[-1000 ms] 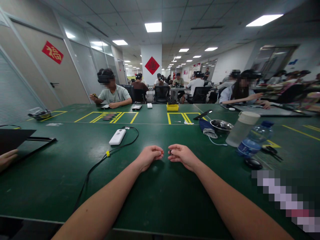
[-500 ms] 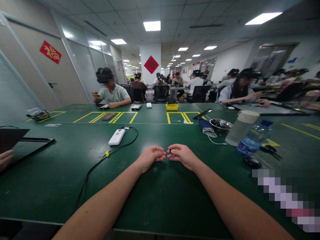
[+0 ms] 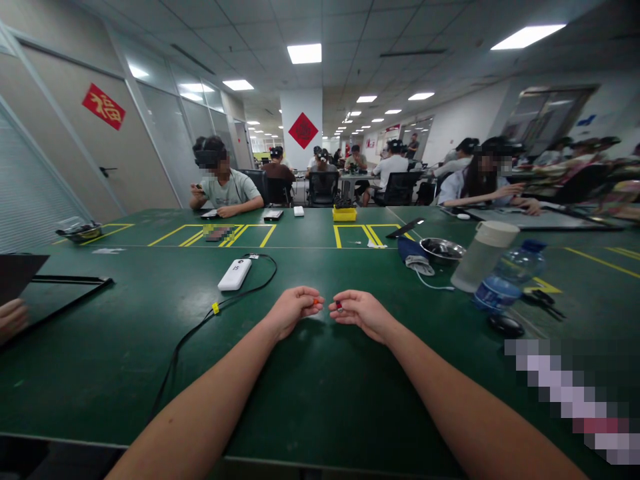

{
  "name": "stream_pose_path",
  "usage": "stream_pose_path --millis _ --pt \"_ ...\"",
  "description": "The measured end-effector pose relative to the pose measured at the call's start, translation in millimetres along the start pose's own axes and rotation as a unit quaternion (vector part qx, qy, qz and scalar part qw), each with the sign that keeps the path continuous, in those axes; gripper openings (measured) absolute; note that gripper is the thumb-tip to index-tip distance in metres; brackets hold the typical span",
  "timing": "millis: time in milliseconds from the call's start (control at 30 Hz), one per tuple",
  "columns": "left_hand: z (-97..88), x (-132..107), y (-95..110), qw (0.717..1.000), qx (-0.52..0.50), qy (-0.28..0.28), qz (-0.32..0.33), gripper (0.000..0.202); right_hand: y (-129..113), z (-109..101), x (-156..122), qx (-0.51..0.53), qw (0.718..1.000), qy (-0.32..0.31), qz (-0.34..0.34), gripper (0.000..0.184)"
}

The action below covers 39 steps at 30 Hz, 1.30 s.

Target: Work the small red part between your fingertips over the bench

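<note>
Just above the green table [image 3: 320, 400], my left hand [image 3: 295, 310] pinches a small orange piece [image 3: 315, 302] between thumb and fingertips. Facing it across a narrow gap, my right hand [image 3: 361, 313] is closed on a small dark piece [image 3: 339, 305] with red and blue showing. Both pieces are mostly covered by the fingers, and their kind is too small to make out. The two hands do not touch each other.
Left of my hands lies a white power bank [image 3: 235, 275] with a black cable [image 3: 175, 350]. On the right are a metal bowl [image 3: 442, 249], a frosted bottle [image 3: 483, 257], a water bottle [image 3: 507, 280] and a black mouse [image 3: 505, 325]. Another person's hand [image 3: 14, 321] is at far left.
My left hand has moved a little to the left, widening the gap between the hands. More of the orange piece and of the right hand's piece now shows.
</note>
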State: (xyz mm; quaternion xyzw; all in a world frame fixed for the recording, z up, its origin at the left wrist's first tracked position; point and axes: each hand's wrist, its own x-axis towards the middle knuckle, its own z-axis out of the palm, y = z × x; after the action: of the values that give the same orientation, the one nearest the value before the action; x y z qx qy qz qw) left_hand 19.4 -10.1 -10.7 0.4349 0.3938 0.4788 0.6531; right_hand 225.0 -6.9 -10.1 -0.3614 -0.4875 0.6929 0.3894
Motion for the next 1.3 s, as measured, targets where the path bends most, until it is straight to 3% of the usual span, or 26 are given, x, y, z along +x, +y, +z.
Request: stream_pose_path --millis 300,600,1300 --pt "4.0 -1 1 1.000 0.001 -0.009 -0.017 0.017 1 -6 4 0.002 1.000 0.016 -0.003 0.018" --pt "13.6 -2 -15 0.998 0.028 -0.059 -0.006 0.021 -1 -9 4 -0.016 0.999 0.044 -0.016 0.022" --pt "2.7 3 -14 0.998 0.006 -0.052 -0.025 0.023 1 0 -1 -0.051 0.998 -0.008 -0.032 0.027"
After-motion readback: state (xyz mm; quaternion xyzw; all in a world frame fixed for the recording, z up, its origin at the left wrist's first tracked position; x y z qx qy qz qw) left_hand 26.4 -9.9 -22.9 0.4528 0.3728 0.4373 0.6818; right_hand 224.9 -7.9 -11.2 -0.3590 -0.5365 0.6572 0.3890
